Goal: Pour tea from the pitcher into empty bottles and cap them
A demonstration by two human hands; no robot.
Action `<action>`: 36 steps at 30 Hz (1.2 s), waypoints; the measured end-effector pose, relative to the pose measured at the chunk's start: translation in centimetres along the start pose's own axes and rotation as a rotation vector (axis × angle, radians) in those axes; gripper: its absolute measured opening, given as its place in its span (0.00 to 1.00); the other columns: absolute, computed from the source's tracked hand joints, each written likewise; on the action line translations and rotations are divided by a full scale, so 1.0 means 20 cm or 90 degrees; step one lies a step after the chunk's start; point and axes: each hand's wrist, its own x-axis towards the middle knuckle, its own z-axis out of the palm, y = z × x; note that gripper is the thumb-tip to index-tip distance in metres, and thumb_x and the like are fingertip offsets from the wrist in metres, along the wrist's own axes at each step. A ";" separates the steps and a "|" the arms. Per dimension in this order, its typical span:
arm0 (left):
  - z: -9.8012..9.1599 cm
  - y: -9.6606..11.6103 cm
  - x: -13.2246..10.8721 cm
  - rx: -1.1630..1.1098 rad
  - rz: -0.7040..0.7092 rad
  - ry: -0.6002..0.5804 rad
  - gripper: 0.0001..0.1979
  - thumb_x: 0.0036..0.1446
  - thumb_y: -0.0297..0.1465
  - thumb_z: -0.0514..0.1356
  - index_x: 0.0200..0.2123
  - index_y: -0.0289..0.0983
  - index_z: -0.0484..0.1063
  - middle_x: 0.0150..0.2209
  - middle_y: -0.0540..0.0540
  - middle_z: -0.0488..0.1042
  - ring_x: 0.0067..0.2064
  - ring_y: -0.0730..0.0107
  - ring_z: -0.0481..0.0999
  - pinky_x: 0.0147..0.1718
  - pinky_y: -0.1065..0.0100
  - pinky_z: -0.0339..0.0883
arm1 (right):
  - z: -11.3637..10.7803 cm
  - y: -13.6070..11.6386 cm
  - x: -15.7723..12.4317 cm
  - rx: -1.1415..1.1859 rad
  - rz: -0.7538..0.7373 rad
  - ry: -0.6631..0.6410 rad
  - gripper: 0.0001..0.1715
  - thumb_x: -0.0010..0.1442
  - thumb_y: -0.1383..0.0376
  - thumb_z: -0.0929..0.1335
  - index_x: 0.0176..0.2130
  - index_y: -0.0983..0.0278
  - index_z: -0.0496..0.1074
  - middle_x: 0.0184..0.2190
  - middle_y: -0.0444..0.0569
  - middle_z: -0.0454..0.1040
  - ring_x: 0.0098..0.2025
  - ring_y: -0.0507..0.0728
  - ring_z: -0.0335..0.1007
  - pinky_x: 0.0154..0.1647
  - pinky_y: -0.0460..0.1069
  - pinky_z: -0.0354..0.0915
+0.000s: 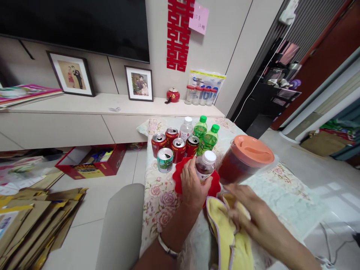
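My left hand [192,185] is wrapped round a small clear bottle [205,165] with a white cap, holding it over a red scalloped tray [178,176]. My right hand [254,215] lies with fingers stretched out on a yellow cloth [225,232] on the floral tablecloth [159,198]. Just right of the bottle stands a jug [243,159] with an orange lid and dark liquid inside.
Behind the tray stand several red cans [171,144], a green-banded can [165,159], a clear bottle [186,129] and two green bottles [206,137]. A low cabinet [84,112] with framed photos runs along the wall. Flattened cardboard [30,221] and a red box [92,161] lie on the floor at left.
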 end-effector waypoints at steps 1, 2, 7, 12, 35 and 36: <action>0.00 0.00 0.00 -0.004 0.000 0.001 0.42 0.50 0.26 0.71 0.66 0.34 0.58 0.58 0.30 0.73 0.61 0.42 0.74 0.59 0.44 0.71 | 0.04 0.00 -0.07 -0.012 -0.008 -0.043 0.32 0.66 0.52 0.71 0.65 0.56 0.71 0.59 0.59 0.77 0.60 0.70 0.75 0.56 0.64 0.75; 0.01 -0.01 0.00 -0.009 -0.001 0.000 0.42 0.50 0.26 0.71 0.66 0.34 0.57 0.59 0.30 0.73 0.62 0.42 0.74 0.59 0.44 0.71 | 0.10 0.00 -0.13 -0.027 -0.020 -0.080 0.43 0.61 0.49 0.74 0.70 0.56 0.65 0.64 0.61 0.73 0.65 0.74 0.70 0.59 0.68 0.72; 0.03 -0.03 -0.01 -0.043 -0.051 -0.039 0.47 0.45 0.25 0.72 0.67 0.35 0.56 0.61 0.29 0.72 0.63 0.40 0.74 0.61 0.44 0.70 | 0.36 -0.05 -0.30 -0.089 0.008 -0.139 0.49 0.57 0.58 0.75 0.73 0.52 0.60 0.71 0.63 0.63 0.66 0.81 0.67 0.54 0.74 0.73; 0.04 -0.06 -0.01 -0.083 -0.124 -0.113 0.46 0.46 0.25 0.72 0.67 0.35 0.58 0.63 0.30 0.72 0.64 0.42 0.73 0.61 0.46 0.70 | 0.35 -0.04 -0.28 0.056 -0.014 0.047 0.35 0.62 0.73 0.64 0.65 0.52 0.71 0.60 0.54 0.78 0.61 0.65 0.76 0.56 0.58 0.76; -0.04 -0.03 0.05 -0.114 -0.187 -0.046 0.40 0.48 0.29 0.70 0.64 0.39 0.60 0.62 0.34 0.73 0.63 0.47 0.74 0.63 0.50 0.67 | 0.09 0.02 -0.10 0.323 0.248 0.349 0.25 0.66 0.59 0.72 0.62 0.54 0.73 0.63 0.53 0.74 0.65 0.69 0.70 0.65 0.66 0.67; -0.04 -0.03 0.05 -0.116 -0.190 -0.043 0.40 0.48 0.28 0.70 0.63 0.39 0.61 0.62 0.33 0.73 0.63 0.47 0.74 0.63 0.49 0.67 | 0.10 0.02 -0.06 0.281 0.204 0.326 0.24 0.67 0.59 0.71 0.61 0.54 0.74 0.63 0.53 0.74 0.65 0.68 0.70 0.65 0.65 0.67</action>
